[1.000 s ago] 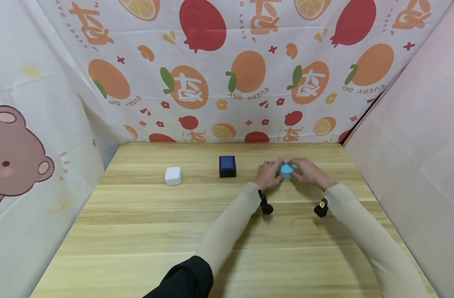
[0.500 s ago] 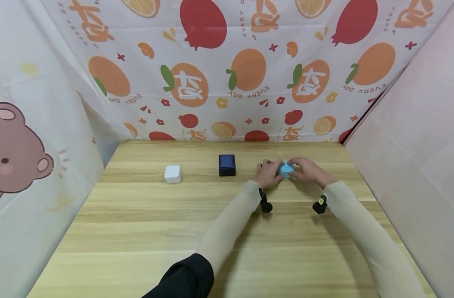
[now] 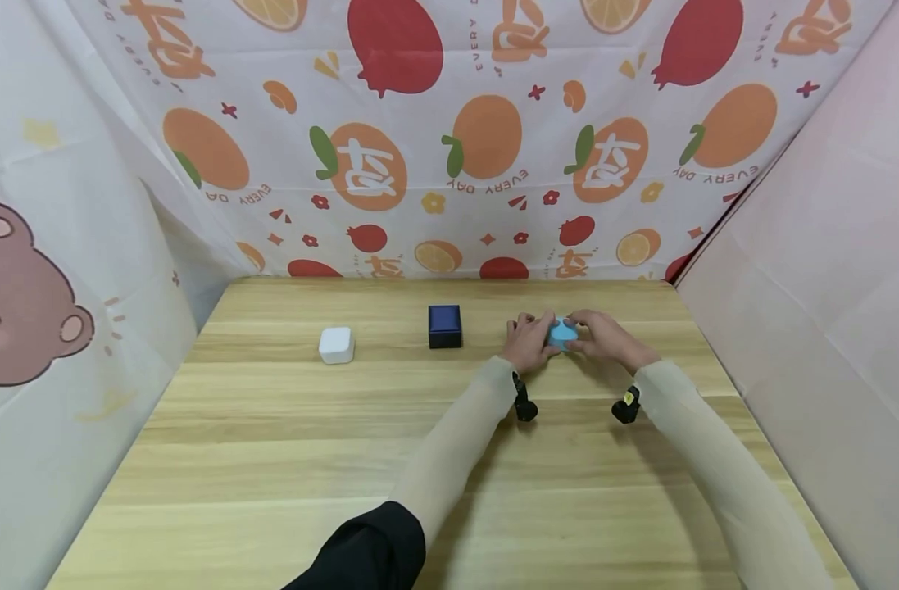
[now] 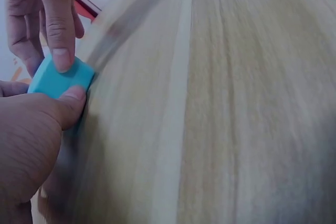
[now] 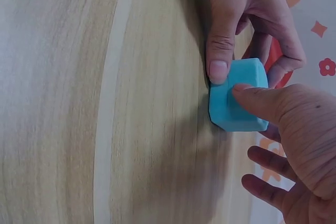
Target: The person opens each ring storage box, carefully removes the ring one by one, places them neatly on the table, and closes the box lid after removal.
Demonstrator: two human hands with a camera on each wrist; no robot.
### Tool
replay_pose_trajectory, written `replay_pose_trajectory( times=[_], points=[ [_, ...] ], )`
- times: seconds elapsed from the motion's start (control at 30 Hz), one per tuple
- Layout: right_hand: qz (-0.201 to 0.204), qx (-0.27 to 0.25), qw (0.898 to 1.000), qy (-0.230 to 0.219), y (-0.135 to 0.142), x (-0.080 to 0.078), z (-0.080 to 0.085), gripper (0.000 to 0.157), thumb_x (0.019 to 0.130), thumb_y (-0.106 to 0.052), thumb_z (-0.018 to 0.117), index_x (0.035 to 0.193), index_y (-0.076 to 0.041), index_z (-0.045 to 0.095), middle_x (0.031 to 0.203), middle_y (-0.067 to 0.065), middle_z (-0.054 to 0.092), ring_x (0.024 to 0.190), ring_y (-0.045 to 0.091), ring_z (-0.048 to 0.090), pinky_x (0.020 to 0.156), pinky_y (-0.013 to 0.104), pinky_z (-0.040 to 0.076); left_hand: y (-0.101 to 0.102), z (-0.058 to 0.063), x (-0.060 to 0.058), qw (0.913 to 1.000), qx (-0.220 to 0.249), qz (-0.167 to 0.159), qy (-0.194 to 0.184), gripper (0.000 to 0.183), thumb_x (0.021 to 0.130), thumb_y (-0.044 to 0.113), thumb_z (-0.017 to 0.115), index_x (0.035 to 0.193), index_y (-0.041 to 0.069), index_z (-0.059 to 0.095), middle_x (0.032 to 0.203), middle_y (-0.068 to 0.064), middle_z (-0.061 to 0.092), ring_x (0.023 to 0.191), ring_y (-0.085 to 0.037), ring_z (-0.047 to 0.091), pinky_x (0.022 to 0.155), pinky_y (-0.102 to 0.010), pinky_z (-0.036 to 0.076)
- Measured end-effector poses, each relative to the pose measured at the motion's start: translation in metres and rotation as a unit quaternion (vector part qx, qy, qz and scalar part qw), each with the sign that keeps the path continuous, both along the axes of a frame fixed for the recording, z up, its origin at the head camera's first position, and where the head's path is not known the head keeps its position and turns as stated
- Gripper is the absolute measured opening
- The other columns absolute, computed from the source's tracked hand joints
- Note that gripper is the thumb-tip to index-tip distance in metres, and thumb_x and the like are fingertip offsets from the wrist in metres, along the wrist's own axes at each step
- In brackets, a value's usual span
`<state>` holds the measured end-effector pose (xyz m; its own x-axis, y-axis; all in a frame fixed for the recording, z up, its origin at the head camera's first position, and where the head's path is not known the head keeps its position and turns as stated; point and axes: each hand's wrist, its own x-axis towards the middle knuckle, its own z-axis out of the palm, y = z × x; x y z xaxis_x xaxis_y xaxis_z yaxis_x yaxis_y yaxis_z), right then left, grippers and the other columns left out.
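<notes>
A small turquoise box [image 3: 563,334] with cut corners sits at the back right of the wooden table, between both hands. My left hand [image 3: 527,343] grips it from the left, thumb pressed on its near face. From the other side my right hand [image 3: 606,338] pinches the same box, its thumb lying across the face in the right wrist view, where the box [image 5: 244,116] shows largest. Two lower fingers of that hand extend away from it. In the left wrist view both thumbs meet the box [image 4: 52,81] close together. Fingers behind it are partly hidden.
A dark blue box [image 3: 445,327] stands left of the hands, and a white rounded box [image 3: 336,346] farther left. Behind the wooden table [image 3: 272,459] hangs a fruit-print cloth [image 3: 434,131]. Pale cloth walls [image 3: 810,246] close off the sides.
Both hands keep hold of the turquoise box, with only slight finger movement. The head view has shifted a little, so everything appears slightly farther left.
</notes>
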<state>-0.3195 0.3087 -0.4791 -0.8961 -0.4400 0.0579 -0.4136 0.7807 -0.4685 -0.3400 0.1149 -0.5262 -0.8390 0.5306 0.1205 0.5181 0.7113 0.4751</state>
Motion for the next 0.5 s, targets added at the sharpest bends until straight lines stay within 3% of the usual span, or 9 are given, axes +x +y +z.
replay_pose_trajectory(
  times=[0.27,0.5],
  points=[
    [-0.002,-0.018,1.000,-0.003,-0.0012,-0.0028,-0.0031,0.034,0.088,-0.012,0.079,0.117,0.003,0.066,0.130,0.026,0.066,0.125,0.046,0.060,0.106,0.061,0.045,0.0007,0.0001,-0.0013,1.0000,-0.004,-0.006,-0.005,0.044,0.096,0.043,0.065,0.128,0.023,0.043,0.145,0.003,0.063,0.135,-0.032,0.045,0.100,-0.046,0.030],
    [-0.009,-0.018,1.000,-0.017,-0.0012,-0.0049,-0.0040,0.041,0.090,-0.014,0.078,0.124,0.003,0.065,0.135,0.027,0.064,0.127,0.046,0.059,0.108,0.060,0.044,0.0016,-0.0017,-0.0021,1.0000,0.007,-0.004,-0.002,0.040,0.096,0.042,0.064,0.125,0.022,0.043,0.146,0.004,0.061,0.134,-0.032,0.045,0.100,-0.045,0.029]
  ],
)
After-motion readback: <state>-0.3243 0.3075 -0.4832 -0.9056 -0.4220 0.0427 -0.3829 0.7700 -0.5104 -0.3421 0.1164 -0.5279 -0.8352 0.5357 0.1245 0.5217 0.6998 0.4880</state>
